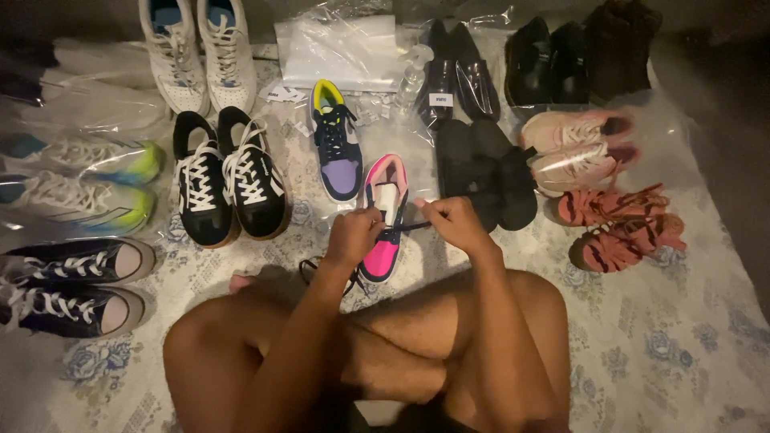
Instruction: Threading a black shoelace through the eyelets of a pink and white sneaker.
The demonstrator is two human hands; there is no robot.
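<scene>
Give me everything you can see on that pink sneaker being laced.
The pink sneaker lies flat on the floral sheet, toe toward the person. It has a hot-pink toe, paler pink heel collar, dark panels and a white tongue. Both hands, left and right, pinch its dark lace taut across the middle. A purple sneaker lies beside it.

- Setting: a room in a home, floor level, dim light.
- Evidence 1: a floral-patterned cloth [666, 345], pale with blue flowers, covers the floor like a bedsheet.
- Evidence 2: a person sits cross-legged on it with bare legs.
- Evidence 3: many pairs of shoes lie in rows on the cloth, among them white sneakers [198, 50], black-and-white sneakers [228, 178], red strappy sandals [622, 228] and dark dress shoes [457, 76].
- Evidence 4: clear plastic bags [341, 48] lie among the pairs; no shelves, counters or displays appear, so the collection reads as private or home-sorted stock.
</scene>
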